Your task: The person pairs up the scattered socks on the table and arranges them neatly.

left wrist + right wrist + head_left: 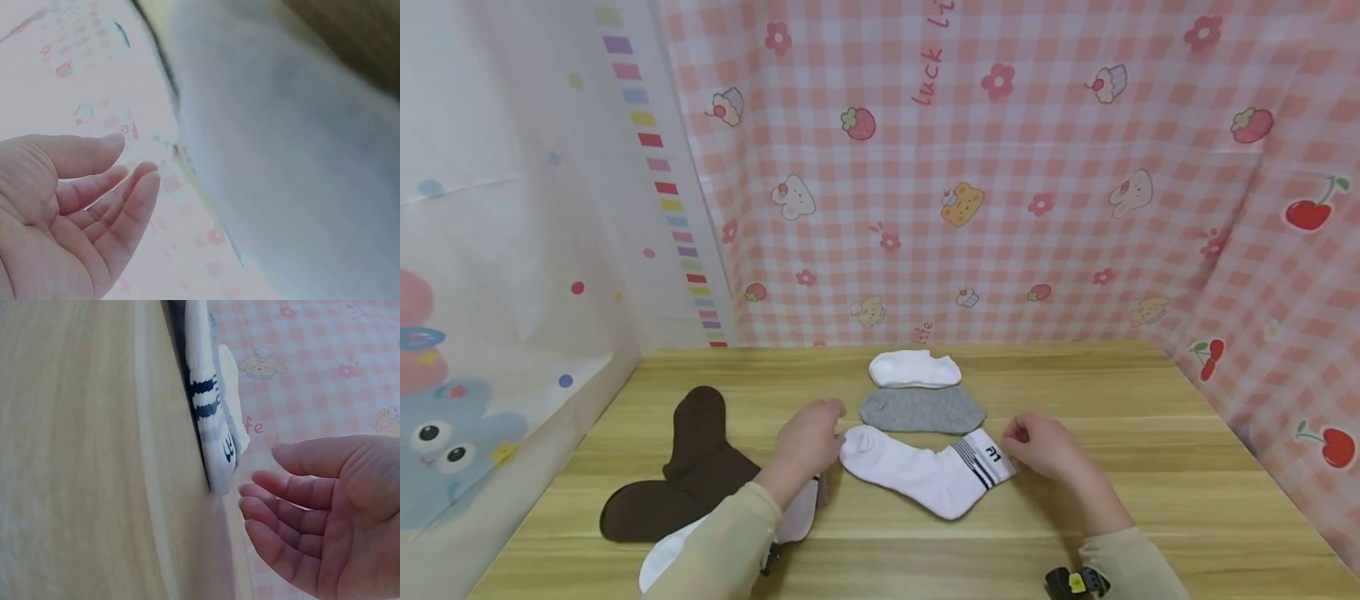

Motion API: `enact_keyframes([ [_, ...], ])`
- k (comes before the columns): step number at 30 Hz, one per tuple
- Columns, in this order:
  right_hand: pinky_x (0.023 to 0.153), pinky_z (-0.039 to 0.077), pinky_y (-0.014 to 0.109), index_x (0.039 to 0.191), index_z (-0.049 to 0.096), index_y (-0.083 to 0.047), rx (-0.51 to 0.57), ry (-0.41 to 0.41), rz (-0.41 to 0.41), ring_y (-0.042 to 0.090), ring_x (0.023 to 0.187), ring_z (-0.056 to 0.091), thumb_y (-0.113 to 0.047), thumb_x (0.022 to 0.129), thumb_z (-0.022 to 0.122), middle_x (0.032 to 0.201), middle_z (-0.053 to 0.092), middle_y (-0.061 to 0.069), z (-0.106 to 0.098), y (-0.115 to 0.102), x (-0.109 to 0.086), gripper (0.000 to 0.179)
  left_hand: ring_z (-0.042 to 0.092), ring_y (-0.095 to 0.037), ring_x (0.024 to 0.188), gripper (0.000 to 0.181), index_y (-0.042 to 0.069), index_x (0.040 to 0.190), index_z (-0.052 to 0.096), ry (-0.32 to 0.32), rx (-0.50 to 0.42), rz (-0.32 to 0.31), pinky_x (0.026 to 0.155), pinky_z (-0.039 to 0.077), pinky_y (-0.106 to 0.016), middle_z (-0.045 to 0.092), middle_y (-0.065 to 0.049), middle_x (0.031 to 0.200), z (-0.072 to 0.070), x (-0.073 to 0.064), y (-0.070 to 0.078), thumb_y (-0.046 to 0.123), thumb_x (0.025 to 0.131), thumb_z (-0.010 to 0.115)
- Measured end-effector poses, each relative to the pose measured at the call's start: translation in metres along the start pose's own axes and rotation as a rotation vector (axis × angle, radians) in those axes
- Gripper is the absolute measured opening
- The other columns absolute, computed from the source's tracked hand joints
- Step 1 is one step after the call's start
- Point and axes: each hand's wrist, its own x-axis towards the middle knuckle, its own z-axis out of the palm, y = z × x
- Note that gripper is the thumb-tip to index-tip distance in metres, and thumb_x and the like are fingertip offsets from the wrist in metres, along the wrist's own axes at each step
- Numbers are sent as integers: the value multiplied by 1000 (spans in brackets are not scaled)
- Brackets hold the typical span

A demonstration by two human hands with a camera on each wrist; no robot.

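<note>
On the wooden table [1150, 467] we have a white crew sock [925, 471] with black cuff stripes lying flat near the middle, toe to the left, cuff to the right. Our left hand [808, 446] hovers at the toe end and our right hand [1045, 450] sits just beside the cuff; one hand at each end suits spreading or lifting the sock along its length. Both wrist views show the palms with fingers loosely extended and a little apart, gripping nothing. From the right wrist the fingertips [250, 490] lie very near the striped cuff, though we cannot tell whether they touch it.

Farther back, a grey ankle sock [921, 410] lies just beyond the white crew sock, and a small white ankle sock [915, 369] beyond that, the three stacked in a neat row toward the far edge, as if laid out singly for sorting.

Left of the left hand, a dark brown sock [688, 475] lies bent on the table. Another pale sock [801, 512] peeks out under the left forearm, mostly hidden.
</note>
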Motion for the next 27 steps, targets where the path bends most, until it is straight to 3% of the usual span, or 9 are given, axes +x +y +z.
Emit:
enact_keyframes([
  [10,75,50,39,95,67,-5,13,44,-68,18,81,58,-17,93,67,86,63,2,0,-12,2,12,66,-26,94,33,2,116,66,-9,-56,-46,78,54,-43,69,-12,104,-16,-9,-4,10,85,76],
  [15,85,52,47,99,68,-2,33,83,-130,26,93,64,-14,93,67,95,68,7,3,-14,4,13,66,-26,91,31,2,113,67,30,-38,-15,77,54,-43,69,-11,101,-17,-14,-6,9,85,77],
  [27,88,50,49,103,68,-1,20,125,-169,30,97,64,-13,92,69,99,68,9,10,-23,7,16,66,-34,93,27,2,107,70,157,42,53,76,52,-50,70,-13,102,-19,-26,-6,10,82,78],
])
